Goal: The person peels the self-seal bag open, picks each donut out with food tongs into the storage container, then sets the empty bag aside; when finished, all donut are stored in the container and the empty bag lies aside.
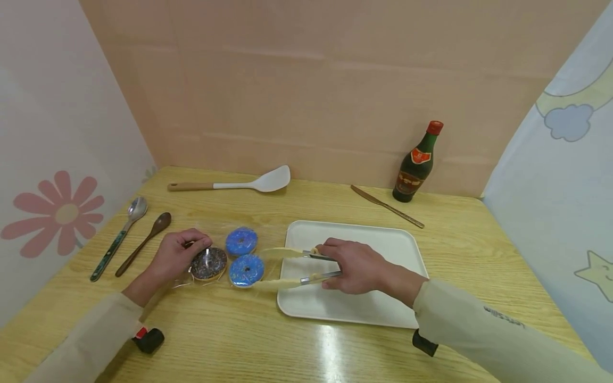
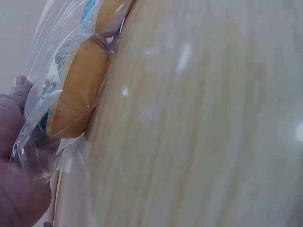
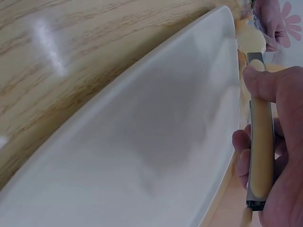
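My left hand (image 1: pixel 179 255) pinches a clear plastic bag (image 2: pixel 35 156) beside a chocolate donut (image 1: pixel 209 264) with sprinkles. To its right lie two blue-iced donuts, an upper blue donut (image 1: pixel 241 241) and a lower blue donut (image 1: pixel 246 270), with plastic around them. My right hand (image 1: pixel 356 266) grips a pair of tongs (image 3: pixel 261 142) with cream-coloured tips and metal arms. The tongs stand spread, their tips pointing left beside the lower blue donut. Under the right hand is a white rectangular tray (image 1: pixel 354 308). In the left wrist view the tan side of one donut (image 2: pixel 80 90) shows through the plastic.
A metal spoon (image 1: pixel 119 236) and a wooden spoon (image 1: pixel 146 242) lie at the left. A white spatula (image 1: pixel 234 184) with a wooden handle lies at the back. Behind the tray are a brown knife (image 1: pixel 385 205) and a green bottle (image 1: pixel 416 167) with a red cap.
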Available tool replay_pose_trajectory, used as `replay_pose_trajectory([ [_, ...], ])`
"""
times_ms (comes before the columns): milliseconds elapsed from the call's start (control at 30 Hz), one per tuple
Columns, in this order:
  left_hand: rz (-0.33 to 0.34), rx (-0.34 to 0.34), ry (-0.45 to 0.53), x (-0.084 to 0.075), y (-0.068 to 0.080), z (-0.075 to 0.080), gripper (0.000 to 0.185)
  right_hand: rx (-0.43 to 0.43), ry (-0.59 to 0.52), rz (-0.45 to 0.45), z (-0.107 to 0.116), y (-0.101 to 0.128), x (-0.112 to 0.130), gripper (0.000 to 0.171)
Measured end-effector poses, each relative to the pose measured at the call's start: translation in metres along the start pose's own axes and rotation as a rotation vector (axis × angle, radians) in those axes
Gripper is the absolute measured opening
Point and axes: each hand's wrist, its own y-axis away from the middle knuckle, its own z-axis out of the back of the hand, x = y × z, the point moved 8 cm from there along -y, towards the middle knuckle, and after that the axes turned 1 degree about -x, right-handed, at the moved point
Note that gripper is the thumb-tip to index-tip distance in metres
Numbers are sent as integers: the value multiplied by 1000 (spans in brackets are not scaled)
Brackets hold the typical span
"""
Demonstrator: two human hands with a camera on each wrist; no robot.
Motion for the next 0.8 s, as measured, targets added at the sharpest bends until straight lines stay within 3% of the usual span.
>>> replay_pose_trajectory([
  [367,6,11,11,3,3,0,10,46,-5,19,-6,-6,2,60],
  [600,13,8,28,31,4,-1,11,59,12,1,-9,-7,2,57],
  [800,3,-2,34,37,6,1,10,23,-7,9,-10,-2,4,54],
])
